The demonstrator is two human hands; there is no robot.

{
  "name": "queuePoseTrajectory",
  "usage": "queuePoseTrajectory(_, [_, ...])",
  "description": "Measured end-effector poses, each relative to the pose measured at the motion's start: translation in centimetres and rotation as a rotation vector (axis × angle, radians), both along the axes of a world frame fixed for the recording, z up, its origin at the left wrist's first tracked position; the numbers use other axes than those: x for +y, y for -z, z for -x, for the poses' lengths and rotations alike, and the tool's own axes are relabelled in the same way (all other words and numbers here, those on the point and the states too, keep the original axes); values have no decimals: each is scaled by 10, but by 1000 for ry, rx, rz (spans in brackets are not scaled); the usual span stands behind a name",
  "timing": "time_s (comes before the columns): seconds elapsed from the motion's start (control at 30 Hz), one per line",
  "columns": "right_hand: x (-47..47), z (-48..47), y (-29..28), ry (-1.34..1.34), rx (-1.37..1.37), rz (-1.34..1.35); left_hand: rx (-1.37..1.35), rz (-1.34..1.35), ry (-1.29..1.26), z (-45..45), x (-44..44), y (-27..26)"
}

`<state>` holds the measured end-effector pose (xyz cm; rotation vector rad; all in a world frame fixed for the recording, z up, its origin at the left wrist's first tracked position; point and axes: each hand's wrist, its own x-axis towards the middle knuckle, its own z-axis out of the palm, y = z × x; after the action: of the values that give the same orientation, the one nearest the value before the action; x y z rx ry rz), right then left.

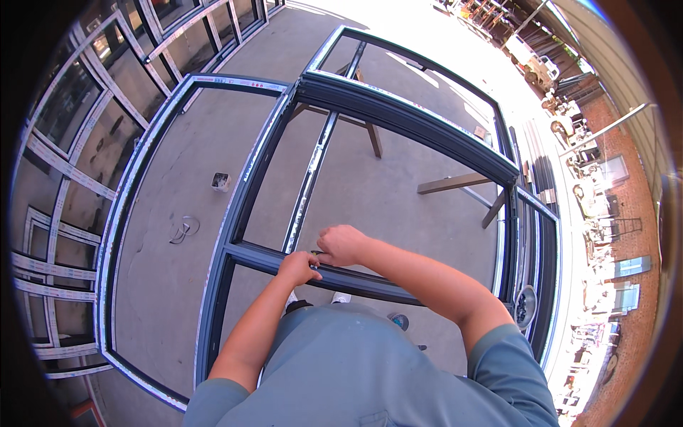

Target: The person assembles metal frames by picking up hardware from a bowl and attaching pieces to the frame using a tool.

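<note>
My left hand [299, 268] rests on the near crossbar [373, 278] of a large dark aluminium window frame, its fingers and thumb curled near a small piece whose shape is too small to make out. Just right of it, my right hand [344, 244] is closed around a small dark item [316, 253], mostly hidden by the fingers. The two hands almost touch. A narrow bar with a patchy white surface [312, 184] runs away from the crossbar under the frame, close to my hands.
Wooden trestle legs [453, 183] stand beneath the frame. A bowl of small dark parts [525, 308] sits at its right side. A small container [220, 182] and a loose strip [184, 229] lie on the concrete floor. More taped frames [80, 176] lean at left.
</note>
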<state>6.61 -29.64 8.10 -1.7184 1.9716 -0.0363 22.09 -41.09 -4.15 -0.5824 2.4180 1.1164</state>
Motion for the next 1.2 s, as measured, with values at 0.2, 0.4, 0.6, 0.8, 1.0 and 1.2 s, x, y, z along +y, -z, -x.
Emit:
queuePoseTrajectory(0.2, [18, 6, 18, -121, -269, 153, -9, 27, 23, 1, 1, -11])
queuePoseTrajectory(0.4, [13, -3, 14, -147, -117, 296, 90, 95, 17, -5, -1, 8])
queuePoseTrajectory(0.6, [10, 4, 4, 27, -199, 85, 78, -8, -25, -6, 4, -12])
queuePoseTrajectory(0.8, [5, 5, -9, -45, -53, -19, 116, 28, -58, -13, 4, -8])
queuePoseTrajectory(1.0, [12, 2, 12, 12, -173, 74, 130, -60, -118, -20, 7, 4])
queuePoseTrajectory(1.2, [22, 17, 30, -254, -188, 424, 157, -192, -257, -27, 10, 20])
